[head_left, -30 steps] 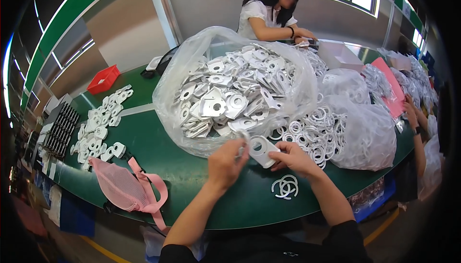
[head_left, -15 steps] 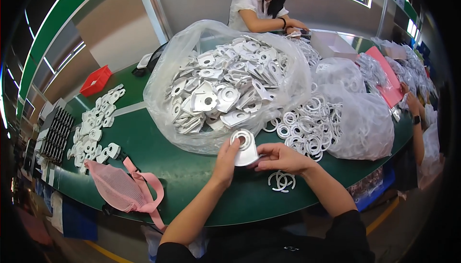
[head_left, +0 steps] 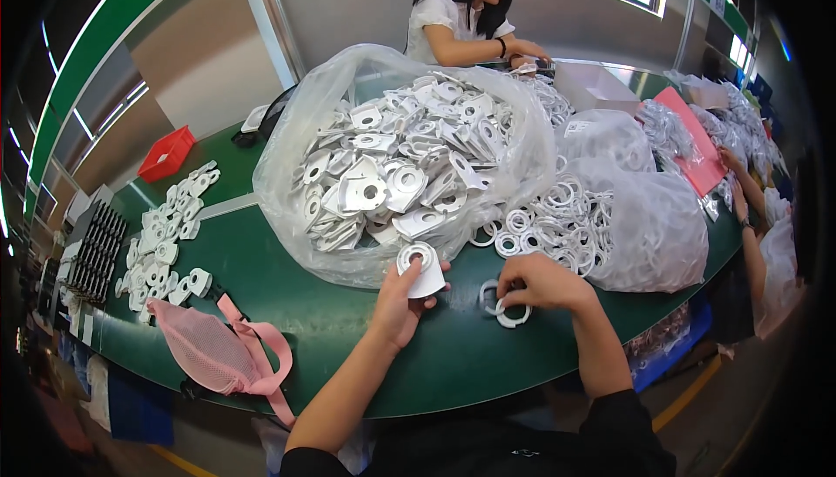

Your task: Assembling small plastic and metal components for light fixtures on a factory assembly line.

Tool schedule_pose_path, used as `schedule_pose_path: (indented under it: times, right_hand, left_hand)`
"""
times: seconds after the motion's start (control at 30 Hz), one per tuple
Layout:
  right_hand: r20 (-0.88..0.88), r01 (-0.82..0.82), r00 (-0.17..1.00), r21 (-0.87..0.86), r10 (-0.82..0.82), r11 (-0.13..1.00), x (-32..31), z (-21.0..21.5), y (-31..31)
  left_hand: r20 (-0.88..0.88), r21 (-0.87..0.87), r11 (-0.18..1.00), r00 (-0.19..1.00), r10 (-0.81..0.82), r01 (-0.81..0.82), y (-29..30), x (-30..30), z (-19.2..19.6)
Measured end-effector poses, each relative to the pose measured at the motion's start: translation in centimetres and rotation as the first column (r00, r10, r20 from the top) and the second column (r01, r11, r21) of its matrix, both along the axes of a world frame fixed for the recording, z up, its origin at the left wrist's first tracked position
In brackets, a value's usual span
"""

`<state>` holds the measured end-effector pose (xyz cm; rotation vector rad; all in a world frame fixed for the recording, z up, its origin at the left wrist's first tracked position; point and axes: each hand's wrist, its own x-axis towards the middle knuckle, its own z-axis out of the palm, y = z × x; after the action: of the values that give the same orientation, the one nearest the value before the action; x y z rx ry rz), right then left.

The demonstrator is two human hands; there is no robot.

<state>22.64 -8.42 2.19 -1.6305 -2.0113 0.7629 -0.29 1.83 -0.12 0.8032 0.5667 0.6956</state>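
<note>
My left hand [head_left: 399, 307] holds a white plastic part with a round hole [head_left: 421, 270] upright, just in front of a big clear bag [head_left: 296, 172] heaped with the same white parts. My right hand [head_left: 542, 283] rests on the green table [head_left: 287, 277], fingers curled on a white plastic ring [head_left: 508, 315] among a few loose rings. More white rings [head_left: 557, 220] spill from another clear bag [head_left: 662, 233] right behind that hand.
A pink mesh pouch with a strap [head_left: 218, 351] lies at the table's near left edge. Finished white parts [head_left: 161, 242] are spread at left beside a black tray [head_left: 96, 250] and a red bin [head_left: 165, 153]. A person [head_left: 466, 20] sits opposite; another person's arm [head_left: 749, 224] is at right.
My right hand has left the white part and dropped right to the loose rings on the table. My left hand still holds the part, now alone.
</note>
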Motion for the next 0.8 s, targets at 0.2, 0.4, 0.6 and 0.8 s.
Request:
schedule_pose_path:
  times: [0.2,0.4,0.6,0.8]
  right_hand:
    - [-0.272,0.4,0.892,0.098,-0.362,0.911,-0.1,2.0,0.3]
    - [-0.33,0.464,0.843,0.046,-0.426,0.884,0.9,1.6,0.3]
    - [-0.491,0.565,0.755,0.153,-0.434,0.811,0.8,0.7,0.9]
    - [-0.826,0.385,0.484,-0.093,-0.288,0.918,-2.6,0.8,1.2]
  left_hand:
    - [-0.068,0.001,0.999,0.996,-0.049,0.049,-0.6,0.2,-0.4]
    - [-0.103,0.041,0.997,0.993,-0.064,0.069,-0.9,0.5,-0.1]
    - [-0.067,0.13,0.985,0.992,-0.106,0.114,-1.3,0.8,-0.7]
    - [-0.038,0.118,0.979,0.986,-0.162,0.165,-2.0,1.0,-0.5]
